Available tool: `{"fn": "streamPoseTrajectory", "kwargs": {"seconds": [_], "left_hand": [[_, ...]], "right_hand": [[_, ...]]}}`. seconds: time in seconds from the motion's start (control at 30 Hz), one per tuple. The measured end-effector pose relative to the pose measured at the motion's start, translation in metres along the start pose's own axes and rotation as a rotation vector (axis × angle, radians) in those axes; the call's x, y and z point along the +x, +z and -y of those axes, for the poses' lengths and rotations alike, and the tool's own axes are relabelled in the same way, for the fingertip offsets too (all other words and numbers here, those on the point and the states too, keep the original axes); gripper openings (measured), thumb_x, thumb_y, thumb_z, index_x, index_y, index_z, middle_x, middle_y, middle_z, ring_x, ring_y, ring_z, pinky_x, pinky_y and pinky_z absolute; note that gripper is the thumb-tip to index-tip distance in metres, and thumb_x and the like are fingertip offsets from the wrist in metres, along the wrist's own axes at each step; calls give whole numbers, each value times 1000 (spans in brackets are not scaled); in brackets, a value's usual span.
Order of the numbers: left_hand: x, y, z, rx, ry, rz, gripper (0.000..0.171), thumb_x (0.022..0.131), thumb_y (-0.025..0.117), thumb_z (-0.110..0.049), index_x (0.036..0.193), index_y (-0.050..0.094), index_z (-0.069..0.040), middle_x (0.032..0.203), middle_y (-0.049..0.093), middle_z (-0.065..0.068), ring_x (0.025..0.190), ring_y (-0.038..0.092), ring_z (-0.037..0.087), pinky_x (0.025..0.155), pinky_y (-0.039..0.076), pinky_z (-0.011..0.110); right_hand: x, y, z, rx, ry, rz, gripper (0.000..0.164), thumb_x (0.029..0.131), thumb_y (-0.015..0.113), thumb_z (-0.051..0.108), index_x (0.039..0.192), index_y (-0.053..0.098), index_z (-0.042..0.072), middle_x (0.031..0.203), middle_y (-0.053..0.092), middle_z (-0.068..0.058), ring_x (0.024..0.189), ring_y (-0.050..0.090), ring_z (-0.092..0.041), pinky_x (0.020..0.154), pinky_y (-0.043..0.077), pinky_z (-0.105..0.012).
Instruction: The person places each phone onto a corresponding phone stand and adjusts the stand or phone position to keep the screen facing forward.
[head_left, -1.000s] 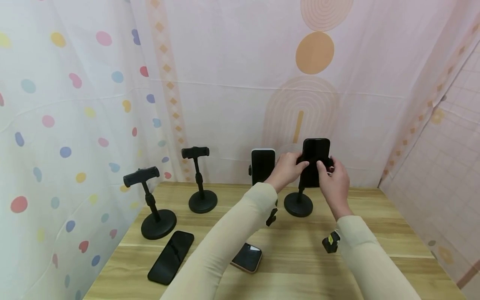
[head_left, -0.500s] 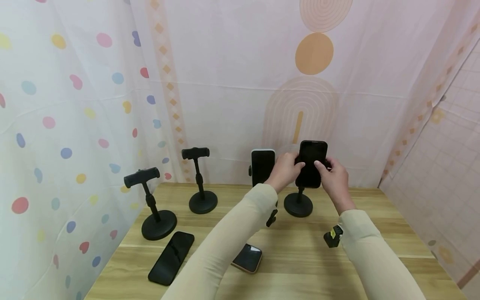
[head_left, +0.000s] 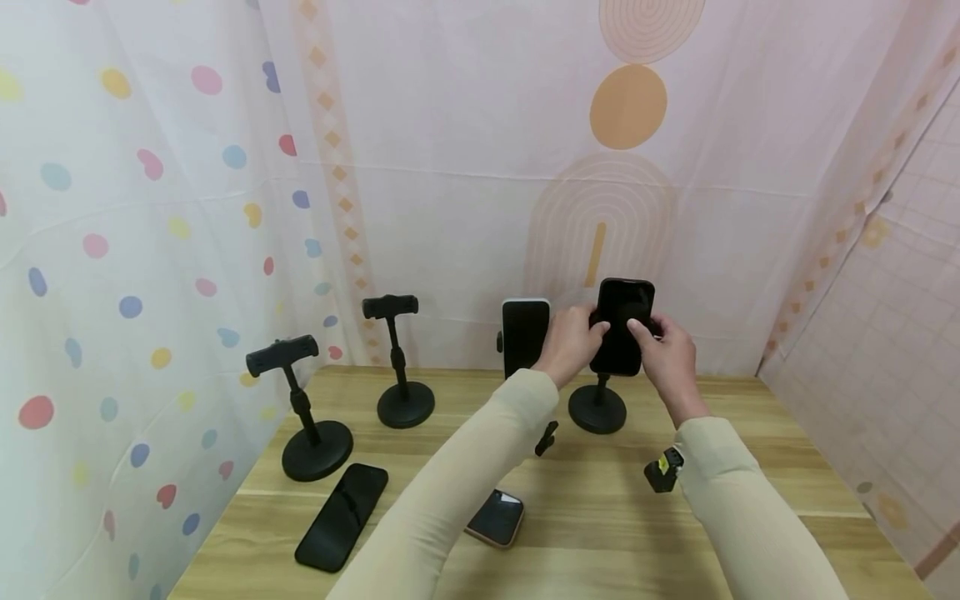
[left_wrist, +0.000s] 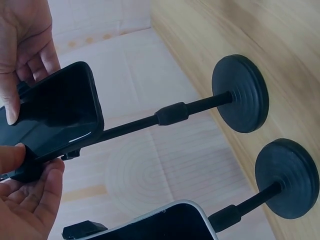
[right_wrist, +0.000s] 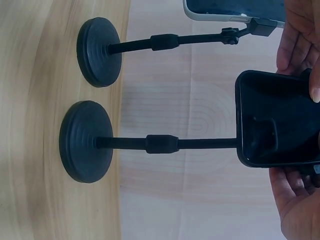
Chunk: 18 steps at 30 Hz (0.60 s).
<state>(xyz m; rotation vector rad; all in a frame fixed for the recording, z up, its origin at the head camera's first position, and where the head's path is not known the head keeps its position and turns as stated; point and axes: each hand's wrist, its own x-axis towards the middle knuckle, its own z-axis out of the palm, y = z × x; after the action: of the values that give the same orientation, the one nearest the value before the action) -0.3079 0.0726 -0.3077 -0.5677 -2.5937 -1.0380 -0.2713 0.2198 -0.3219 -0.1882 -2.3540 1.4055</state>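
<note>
A black smartphone (head_left: 622, 329) stands upright on a black phone stand (head_left: 597, 408) at the back right, its dark screen towards me. My left hand (head_left: 570, 342) holds its left edge, thumb on the front. On the opposite edge, my right hand (head_left: 666, 362) grips with its thumb on the screen and fingers behind. In the left wrist view, the left hand's fingers curl round a black clamp end (left_wrist: 27, 170) at the phone's edge. The phone hides most of the holder. Just left of my left hand is a pale-edged phone (head_left: 525, 333) on another stand, partly covered by that hand.
Two phone stands without phones, one nearer (head_left: 318, 450) and one farther (head_left: 406, 404), occupy the table's left side. A black phone (head_left: 342, 517) lies flat at front left. Another phone (head_left: 497, 518) lies partly behind my left sleeve. A patterned curtain (head_left: 450, 208) hangs behind the table.
The phone and both hands have shifted slightly left, bringing the phone more squarely over its stand, mostly within the first half second. Since then they have barely moved.
</note>
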Motion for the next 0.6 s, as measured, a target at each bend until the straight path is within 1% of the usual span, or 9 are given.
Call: {"fn": "streamPoseTrajectory", "kwargs": {"seconds": [0.07, 0.13, 0.23, 0.33, 0.43, 0.6], "left_hand": [[0, 0, 1, -12, 3, 4, 31, 100, 62, -24, 124, 66, -5, 111, 71, 9, 96, 67, 18, 77, 53, 28], [1, 1, 2, -25, 9, 7, 28, 100, 62, -24, 119, 68, -5, 106, 72, 9, 90, 68, 17, 73, 53, 27], [2, 2, 2, -49, 15, 13, 26, 101, 61, -26, 114, 70, -6, 100, 72, 8, 86, 68, 16, 71, 52, 27], [3, 2, 2, -65, 17, 15, 29, 101, 60, -28, 117, 70, -6, 103, 72, 8, 88, 68, 16, 74, 53, 27], [3, 3, 1, -60, 16, 7, 29, 100, 61, -27, 119, 70, -6, 103, 72, 7, 89, 68, 16, 74, 53, 27], [2, 5, -3, -53, -1, -3, 22, 99, 63, -26, 107, 72, -8, 93, 72, 4, 79, 67, 13, 66, 51, 24]], "right_hand": [[0, 0, 0, 13, 2, 2, 53, 101, 56, 40, 136, 55, 1, 133, 57, -21, 122, 53, -34, 98, 45, -49], [1, 0, 0, 24, 3, 1, 53, 101, 57, 39, 138, 55, 2, 135, 57, -20, 123, 53, -34, 98, 45, -49], [1, 0, -1, 32, 7, 3, 53, 101, 56, 39, 140, 53, 3, 137, 56, -19, 126, 52, -35, 100, 44, -49], [3, -1, -2, 28, 12, 10, 55, 102, 55, 39, 142, 51, 3, 141, 53, -19, 129, 49, -37, 103, 42, -50], [4, -1, -3, 31, 17, 16, 55, 102, 55, 39, 143, 51, 3, 142, 52, -19, 131, 47, -36, 104, 41, -49], [4, -2, -4, 42, 32, 17, 53, 103, 54, 35, 145, 50, 4, 142, 52, -19, 130, 48, -36, 103, 42, -48]]}}
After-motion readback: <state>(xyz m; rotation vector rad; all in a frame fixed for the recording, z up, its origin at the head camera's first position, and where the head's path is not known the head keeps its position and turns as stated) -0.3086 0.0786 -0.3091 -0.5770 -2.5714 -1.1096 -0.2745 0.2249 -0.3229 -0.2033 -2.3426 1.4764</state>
